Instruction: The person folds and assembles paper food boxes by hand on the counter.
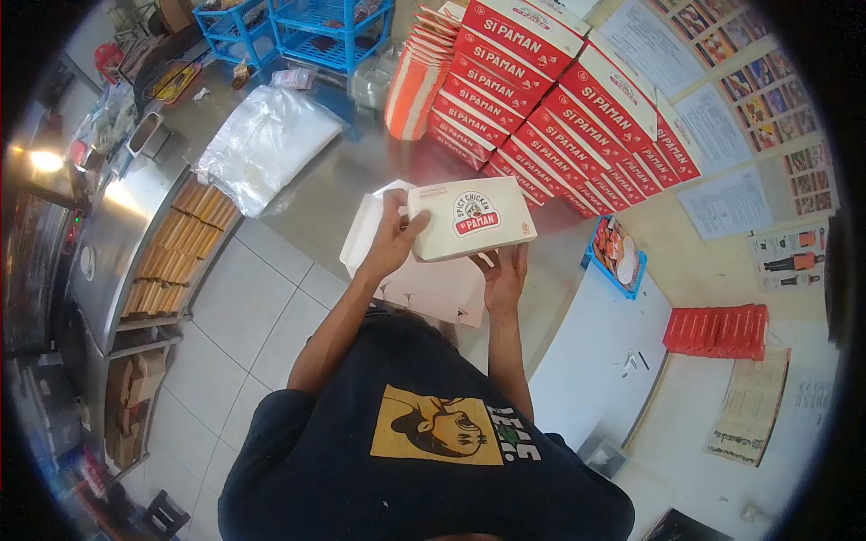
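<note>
A closed white takeaway box point(474, 216) with a red and black "Spicy Chicken Si Paman" logo is held in front of my chest, over the steel counter. My left hand point(394, 236) grips its left end, with the thumb on the lid. My right hand point(503, 275) is at the lower right corner, its fingers partly hidden under the box. Behind the left hand shows a white cardboard flap point(363, 230). Pale flat cardboard point(442, 290) lies below the box, partly covered by it.
Stacked red and white boxes point(550, 108) stand against the wall, beside striped orange cartons point(419, 81). Clear plastic bags point(271, 140) lie on the counter to the left, near blue racks point(316, 32). A blue-edged tray point(618, 257) and small red boxes point(717, 332) are at the right.
</note>
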Action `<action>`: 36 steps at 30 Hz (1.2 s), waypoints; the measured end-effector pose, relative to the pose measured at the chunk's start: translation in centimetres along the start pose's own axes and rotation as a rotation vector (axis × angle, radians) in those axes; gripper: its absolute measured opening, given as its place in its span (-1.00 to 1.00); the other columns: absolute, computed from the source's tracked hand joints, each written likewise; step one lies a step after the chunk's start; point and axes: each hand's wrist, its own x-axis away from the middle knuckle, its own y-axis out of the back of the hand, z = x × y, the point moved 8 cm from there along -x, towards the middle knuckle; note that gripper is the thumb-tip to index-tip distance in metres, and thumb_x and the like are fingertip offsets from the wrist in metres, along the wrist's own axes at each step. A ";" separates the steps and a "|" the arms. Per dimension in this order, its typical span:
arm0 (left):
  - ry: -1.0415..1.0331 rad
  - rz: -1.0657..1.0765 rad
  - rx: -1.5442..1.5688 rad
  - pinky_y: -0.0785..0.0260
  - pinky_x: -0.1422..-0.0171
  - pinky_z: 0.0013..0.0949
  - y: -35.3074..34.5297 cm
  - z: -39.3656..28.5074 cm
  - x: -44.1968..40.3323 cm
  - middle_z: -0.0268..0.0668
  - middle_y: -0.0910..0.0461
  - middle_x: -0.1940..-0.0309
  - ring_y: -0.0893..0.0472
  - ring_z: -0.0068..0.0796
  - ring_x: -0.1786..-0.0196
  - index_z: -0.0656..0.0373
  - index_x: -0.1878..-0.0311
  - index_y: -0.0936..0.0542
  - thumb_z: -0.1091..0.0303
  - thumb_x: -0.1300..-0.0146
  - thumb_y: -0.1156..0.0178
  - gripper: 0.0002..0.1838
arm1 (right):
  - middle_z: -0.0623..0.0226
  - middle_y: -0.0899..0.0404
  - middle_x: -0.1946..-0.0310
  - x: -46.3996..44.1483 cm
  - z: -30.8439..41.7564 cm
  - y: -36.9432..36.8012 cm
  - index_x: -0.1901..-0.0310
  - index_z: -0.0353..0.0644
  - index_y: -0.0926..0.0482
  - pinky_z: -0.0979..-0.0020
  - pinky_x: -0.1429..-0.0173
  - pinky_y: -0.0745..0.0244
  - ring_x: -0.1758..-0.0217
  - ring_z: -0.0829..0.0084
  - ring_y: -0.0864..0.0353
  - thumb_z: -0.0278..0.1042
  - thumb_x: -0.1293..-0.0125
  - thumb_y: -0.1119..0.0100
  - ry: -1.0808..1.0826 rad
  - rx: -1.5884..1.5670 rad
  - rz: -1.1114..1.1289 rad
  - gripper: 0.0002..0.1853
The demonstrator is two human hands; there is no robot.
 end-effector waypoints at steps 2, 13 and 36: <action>0.082 0.026 -0.010 -0.59 0.08 -0.38 -0.2 0.0 0.2 -0.09 -0.38 -0.16 -0.62 -0.39 0.00 0.14 -0.16 -0.11 0.33 -0.53 -0.12 -0.61 | 0.22 -0.54 -0.20 -0.2 -0.1 0.3 -0.48 0.01 -0.18 0.11 -0.09 -0.73 -0.09 0.24 -0.69 -0.19 -0.59 0.02 0.016 -0.037 -0.020 -0.50; -0.014 0.198 0.124 -0.40 -0.35 -0.24 -0.7 -1.7 1.7 -0.02 -0.13 -0.51 -0.33 -0.28 -0.45 -0.12 -0.63 0.33 0.40 -0.37 -0.26 0.05 | 0.31 -0.56 -0.18 -0.9 3.3 -1.5 -0.46 -0.01 -0.19 0.37 0.08 -0.74 -0.02 0.41 -0.72 -0.13 -0.60 0.02 0.049 -0.005 -0.046 -0.50; -0.506 0.306 -0.701 -0.30 -0.49 0.04 -8.5 -12.1 3.3 0.02 0.08 -0.60 -0.25 0.12 -0.51 0.01 -0.52 -0.28 0.39 0.18 -0.63 0.11 | 0.06 -0.55 0.08 1.1 11.9 -7.1 -0.27 -0.13 -0.50 0.30 0.00 -0.52 0.08 0.20 -0.61 -0.22 -0.30 -0.35 0.555 0.815 -0.034 -0.47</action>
